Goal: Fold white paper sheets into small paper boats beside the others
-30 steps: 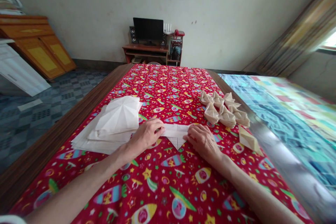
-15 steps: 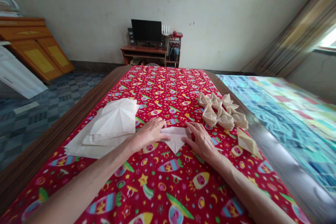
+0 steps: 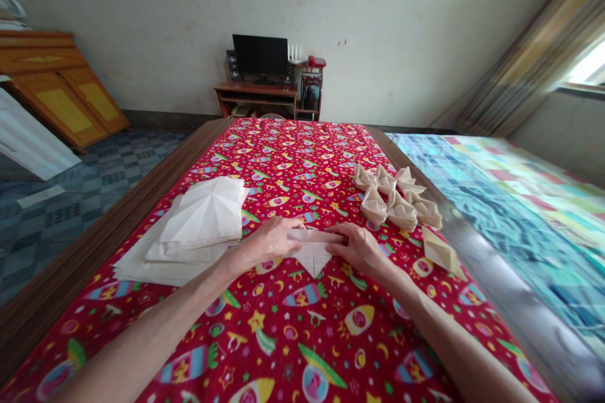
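A white folded sheet of paper point(image 3: 312, 253) lies in front of me, its pointed end toward me and its far edge bent up and over into a narrow strip. My left hand point(image 3: 273, 240) pinches the left end of that strip between thumb and fingers. At the right end, my right hand point(image 3: 358, 248) grips the paper the same way, fingertips along the far edge. Left of my hands rests a stack of creased white paper sheets point(image 3: 203, 220). To the right stand several folded paper boats point(image 3: 401, 209), with one flatter folded piece point(image 3: 440, 250) nearer me.
A red patterned cloth point(image 3: 302, 164) covers the wooden table point(image 3: 189, 157). Beyond its far end is a desk with a monitor point(image 3: 260, 56). A bed with a blue checked cover point(image 3: 477, 201) adjoins the right side; a wooden cabinet point(image 3: 61, 88) stands at left.
The paper's far edge, flat before, is now folded over toward me. My fingers have closed on both ends of the strip, and the right hand's fingers are less spread.
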